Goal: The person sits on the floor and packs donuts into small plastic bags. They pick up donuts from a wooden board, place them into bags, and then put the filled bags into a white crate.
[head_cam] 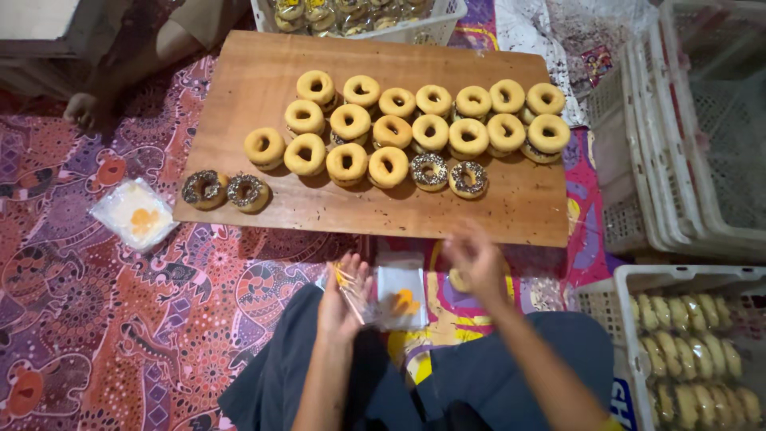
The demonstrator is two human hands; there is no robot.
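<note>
A small clear plastic bag [355, 291] is pinched in the left hand [341, 297], fingers closed on its upper edge, just above the lap and near the front edge of the wooden board [239, 104]. The right hand [477, 259] is seen blurred beside it, fingers loosely curled and spread; nothing can be made out in its grip with certainty (a pale round shape below it may be a doughnut, but that cannot be told).

A slip seems likely if the thin, slick film is held only by one edge: the mouth could be folded shut, or the bag could be dropped onto the stack of bags [401, 297] lying against the knee. Sprinkles could also be shed from the sprinkled doughnuts [449, 175] if they are brushed, since loose specks are already scattered over the board.

The board is flat, brown and rectangular. The plain glazed doughnuts [415, 120] are laid on it in rows, round, smooth and yellow, each touching its neighbours; two more dark-sprinkled rings [226, 190] are set apart at the left. A further flat packet of bags [134, 214] is lying on the patterned cloth [120, 335]. White lattice crates [678, 160] are stacked at the right, and bagged doughnuts are held in a lower crate [606, 299].
</note>
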